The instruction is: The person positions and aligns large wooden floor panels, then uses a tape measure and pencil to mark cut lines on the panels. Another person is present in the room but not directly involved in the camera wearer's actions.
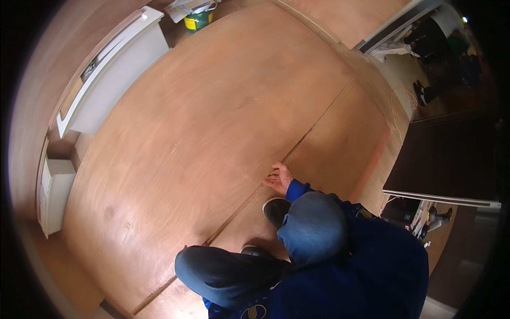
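A large plywood sheet [186, 117] fills the floor, with a long narrow seam [316, 125] running diagonally beside a second sheet [350, 143]. My right hand [278, 177] touches the wood at that seam, fingers apart and loosely bent, just beyond a dark shoe [274, 211]. My left hand [203, 244] is almost entirely behind my left knee [212, 271]; only a bit of skin shows near the seam, so its grip cannot be made out. I am crouching in jeans and a blue top.
White drawer units [119, 77] line the left wall, and a green container [197, 23] stands at the far edge. At the right are a dark cabinet [443, 159], tools [430, 218], an orange cable [404, 101] and dark shoes [422, 93] in a dim area.
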Demonstrator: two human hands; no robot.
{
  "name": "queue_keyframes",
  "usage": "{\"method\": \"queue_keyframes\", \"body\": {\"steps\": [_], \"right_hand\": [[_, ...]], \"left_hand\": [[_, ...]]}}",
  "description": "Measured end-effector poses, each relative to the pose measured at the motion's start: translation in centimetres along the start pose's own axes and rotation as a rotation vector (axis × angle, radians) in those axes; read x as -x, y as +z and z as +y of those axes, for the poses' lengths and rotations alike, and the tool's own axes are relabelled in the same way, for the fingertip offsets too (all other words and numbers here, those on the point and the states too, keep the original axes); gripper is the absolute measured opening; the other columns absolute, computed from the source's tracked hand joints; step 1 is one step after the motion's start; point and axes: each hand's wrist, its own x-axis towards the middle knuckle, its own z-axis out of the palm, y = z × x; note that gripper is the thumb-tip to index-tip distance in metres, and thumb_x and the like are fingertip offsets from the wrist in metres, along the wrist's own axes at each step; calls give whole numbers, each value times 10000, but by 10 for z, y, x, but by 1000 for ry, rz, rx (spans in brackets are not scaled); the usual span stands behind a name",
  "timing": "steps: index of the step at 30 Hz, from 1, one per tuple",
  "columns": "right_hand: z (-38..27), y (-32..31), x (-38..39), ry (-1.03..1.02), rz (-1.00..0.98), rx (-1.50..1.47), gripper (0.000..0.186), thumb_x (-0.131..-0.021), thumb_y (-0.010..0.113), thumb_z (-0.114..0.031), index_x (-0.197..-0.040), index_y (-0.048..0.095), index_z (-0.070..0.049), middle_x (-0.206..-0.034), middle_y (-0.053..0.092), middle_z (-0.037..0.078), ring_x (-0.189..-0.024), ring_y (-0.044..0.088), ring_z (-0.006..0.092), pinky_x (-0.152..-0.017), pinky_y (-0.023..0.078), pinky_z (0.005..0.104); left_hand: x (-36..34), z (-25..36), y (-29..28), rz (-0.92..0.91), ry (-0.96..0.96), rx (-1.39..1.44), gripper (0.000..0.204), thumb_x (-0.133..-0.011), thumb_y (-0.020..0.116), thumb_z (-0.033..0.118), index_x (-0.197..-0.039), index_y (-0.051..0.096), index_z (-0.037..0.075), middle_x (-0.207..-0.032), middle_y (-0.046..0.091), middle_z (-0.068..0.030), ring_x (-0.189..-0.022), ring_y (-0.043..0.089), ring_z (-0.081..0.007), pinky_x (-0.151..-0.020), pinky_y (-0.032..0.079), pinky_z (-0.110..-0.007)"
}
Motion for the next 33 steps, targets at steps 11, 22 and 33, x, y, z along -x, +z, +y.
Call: {"method": "queue_keyframes", "body": {"steps": [11, 22, 33], "right_hand": [[-11, 14, 20, -28, -148, -68, 633, -818, 623, -307, -1231, 371, 100, -1189, 475, 254, -1073, 551, 382, -1002, 477, 517], [-41, 9, -16, 149, -309, 303, 594, -914, 623, -433, -1235, 381, 4, -1244, 527, 254, -1154, 581, 403, -871, 534, 486], [-63, 45, 34, -14, -292, 344, 496, -891, 684, -459, -1208, 588, -90, -1087, 582, 76, -983, 598, 230, -794, 570, 393]], "left_hand": [[3, 24, 24, -33, -168, 335, 337, -839, 718, 217, -986, 503, 4, -785, 543, -143, -634, 619, -327, -491, 437, -422], [-1, 80, 49, -155, -288, 617, 358, -850, 734, 245, -975, 501, 3, -784, 530, -127, -612, 614, -310, -459, 426, -400], [45, 155, 13, -47, -358, 892, 402, -866, 754, 297, -961, 499, 1, -774, 502, -94, -569, 603, -273, -406, 402, -349]]}}
